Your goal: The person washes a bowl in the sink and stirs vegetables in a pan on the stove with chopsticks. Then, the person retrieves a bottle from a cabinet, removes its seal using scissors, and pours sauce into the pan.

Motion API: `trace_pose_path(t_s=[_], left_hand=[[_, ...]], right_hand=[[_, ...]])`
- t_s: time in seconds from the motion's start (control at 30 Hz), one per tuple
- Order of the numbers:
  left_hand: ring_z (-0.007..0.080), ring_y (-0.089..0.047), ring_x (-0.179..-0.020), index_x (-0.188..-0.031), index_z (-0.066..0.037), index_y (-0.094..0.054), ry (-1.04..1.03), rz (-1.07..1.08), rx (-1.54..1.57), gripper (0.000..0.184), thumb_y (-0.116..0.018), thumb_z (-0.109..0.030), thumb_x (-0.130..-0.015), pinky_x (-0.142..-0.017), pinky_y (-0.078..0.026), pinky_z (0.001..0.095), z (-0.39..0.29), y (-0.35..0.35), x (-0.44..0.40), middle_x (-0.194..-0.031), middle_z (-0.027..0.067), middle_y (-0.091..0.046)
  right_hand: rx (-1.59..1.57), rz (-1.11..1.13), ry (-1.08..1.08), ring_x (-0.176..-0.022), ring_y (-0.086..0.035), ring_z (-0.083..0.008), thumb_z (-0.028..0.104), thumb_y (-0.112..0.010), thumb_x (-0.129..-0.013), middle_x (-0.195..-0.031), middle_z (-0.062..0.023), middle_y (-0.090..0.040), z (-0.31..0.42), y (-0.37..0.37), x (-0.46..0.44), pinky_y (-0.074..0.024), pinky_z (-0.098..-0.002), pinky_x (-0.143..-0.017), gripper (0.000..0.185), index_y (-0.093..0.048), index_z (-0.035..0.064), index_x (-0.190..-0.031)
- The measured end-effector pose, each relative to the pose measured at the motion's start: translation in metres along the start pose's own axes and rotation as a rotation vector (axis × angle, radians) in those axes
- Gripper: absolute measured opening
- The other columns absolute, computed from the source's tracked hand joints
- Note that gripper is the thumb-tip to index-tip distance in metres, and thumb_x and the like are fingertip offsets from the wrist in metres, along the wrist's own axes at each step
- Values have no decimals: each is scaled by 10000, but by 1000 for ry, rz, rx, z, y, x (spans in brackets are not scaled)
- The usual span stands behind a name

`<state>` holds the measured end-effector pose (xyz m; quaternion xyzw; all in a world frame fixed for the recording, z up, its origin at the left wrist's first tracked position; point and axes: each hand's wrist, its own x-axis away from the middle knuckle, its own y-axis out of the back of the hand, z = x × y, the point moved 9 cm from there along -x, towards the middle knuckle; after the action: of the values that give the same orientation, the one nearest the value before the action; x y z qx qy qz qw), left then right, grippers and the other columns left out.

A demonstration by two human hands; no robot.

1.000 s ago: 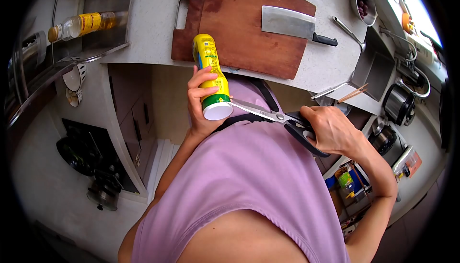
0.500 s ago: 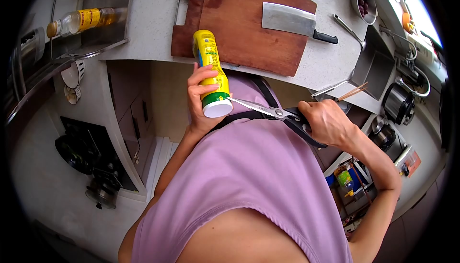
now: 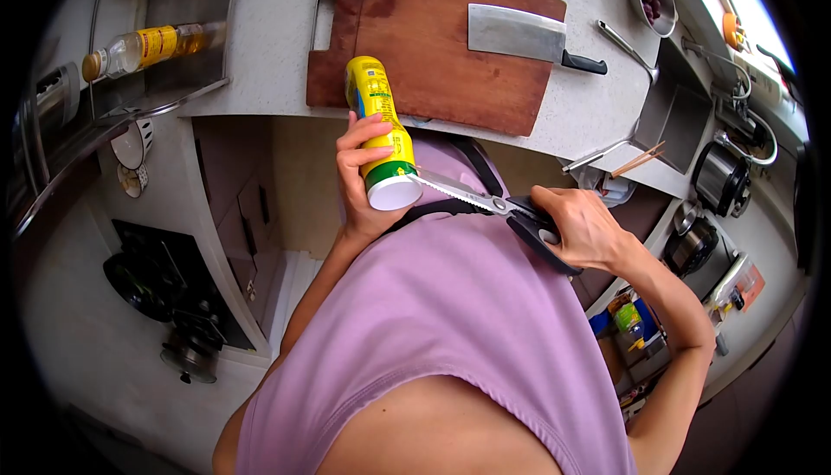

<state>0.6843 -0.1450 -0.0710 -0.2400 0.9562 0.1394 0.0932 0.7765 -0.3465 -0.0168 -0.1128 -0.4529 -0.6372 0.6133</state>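
Note:
My left hand (image 3: 354,179) is wrapped round a yellow plastic bottle (image 3: 378,98) with a green band near its white-capped end. The bottle is tilted, its white cap (image 3: 396,194) pointing down toward my body. In my right hand (image 3: 585,228) is a pair of kitchen scissors (image 3: 485,201) with black handles and a serrated blade. The blade tips meet the bottle at the edge between the green band and the cap. Whether the tips are under the seal or only resting on it, I cannot tell.
Beyond my hands a wooden cutting board (image 3: 415,42) lies on the counter, with a cleaver (image 3: 517,32) on it. A metal bowl (image 3: 651,3) of dark round items stands near the sink (image 3: 671,120). An oil bottle (image 3: 156,46) lies across the left rack.
The scissors and right hand have shifted slightly left, toward the bottle. The left hand keeps its grip on the bottle. The whole view has moved a little.

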Motion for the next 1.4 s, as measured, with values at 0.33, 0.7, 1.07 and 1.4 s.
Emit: trace_pose_path(t_s=[0.33,0.7,1.07,1.4], left_hand=[[321,-519,-1189,-1087,-86,-371,119,-63,81,584,-766,13,-669,-1079,-366,465,-1,23,-28,-1240,214,-522],[283,-631,-1089,-1223,1,-526,41,-6,280,920,-868,-527,-552,-962,-492,404,-24,47,-72,-1198,201,-621],[213,-682,-918,-1297,84,-451,349,219,761,1061,-681,-751,-685,-807,-576,344,-66,6,-120,-1087,146,-624],[283,-673,-936,-1383,11,-362,462,554,902,1042,-504,-818,-767,-794,-563,409,-103,-28,-120,-1144,151,-604]], right_hand=[[40,-375,-11,-633,-567,-388,193,-668,-775,-691,-174,-571,-32,31,-37,-455,-460,-590,236,-522,22,-849],[261,-938,80,-993,-592,-328,155,-707,-832,-1085,-159,-585,-44,23,-141,-524,-380,-815,370,-586,-18,-1137],[-291,-937,1132,-828,-644,-246,-27,-746,-669,-870,-78,-650,141,142,-17,-536,-340,-738,265,-639,13,-908],[5,-1221,1337,-794,-648,-238,67,-726,-632,-888,-74,-661,144,153,45,-555,-331,-661,269,-619,29,-876]])
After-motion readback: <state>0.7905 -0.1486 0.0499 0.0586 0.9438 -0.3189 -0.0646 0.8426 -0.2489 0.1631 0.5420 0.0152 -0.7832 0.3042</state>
